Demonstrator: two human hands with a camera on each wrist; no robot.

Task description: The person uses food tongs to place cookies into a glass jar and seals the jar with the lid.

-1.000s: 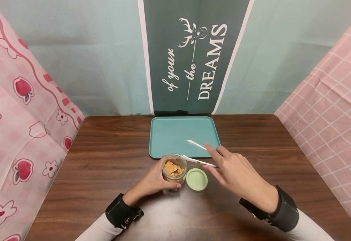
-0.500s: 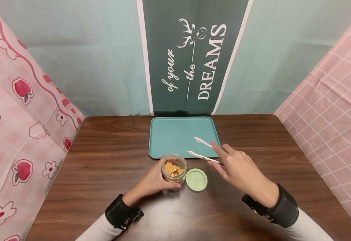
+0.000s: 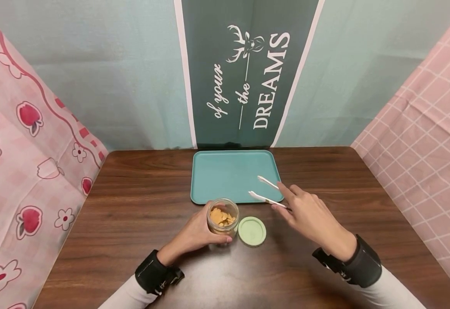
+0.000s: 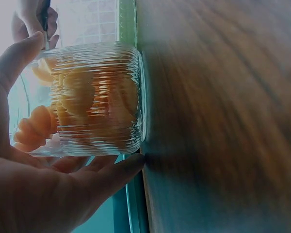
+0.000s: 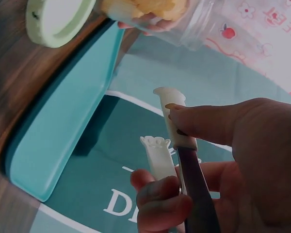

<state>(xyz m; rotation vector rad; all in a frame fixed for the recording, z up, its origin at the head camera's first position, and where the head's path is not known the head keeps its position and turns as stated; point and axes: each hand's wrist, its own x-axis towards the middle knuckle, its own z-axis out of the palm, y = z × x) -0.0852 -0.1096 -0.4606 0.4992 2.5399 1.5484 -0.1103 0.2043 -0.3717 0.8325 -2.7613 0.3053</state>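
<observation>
My left hand [image 3: 197, 229] grips an open glass jar [image 3: 230, 234] that stands on the table, its ribbed side facing the left wrist view. Inside it lie several orange-yellow chunks [image 4: 77, 92], some with a wavy surface. My right hand [image 3: 309, 214] holds a pair of tongs [image 3: 263, 198] with white, paw-shaped tips [image 5: 160, 155] and dark metal arms [image 5: 196, 189]. The tongs are spread, nothing between the tips, over the near right part of the teal tray [image 3: 230, 171]. Just right of the jar lies a pale green round lid [image 3: 252, 231].
The tray sits at the back of the brown wooden table [image 3: 143, 180], close to a teal curtain [image 3: 132, 86] with a printed dark panel [image 3: 244, 107]. A pink patterned cloth [image 3: 35, 171] hangs on the left, a pink checked one [image 3: 429, 150] on the right.
My right hand has drawn the spread tongs rightward, away from the jar's rim to over the tray's near right side. My left hand, the jar and the lid have stayed in place.
</observation>
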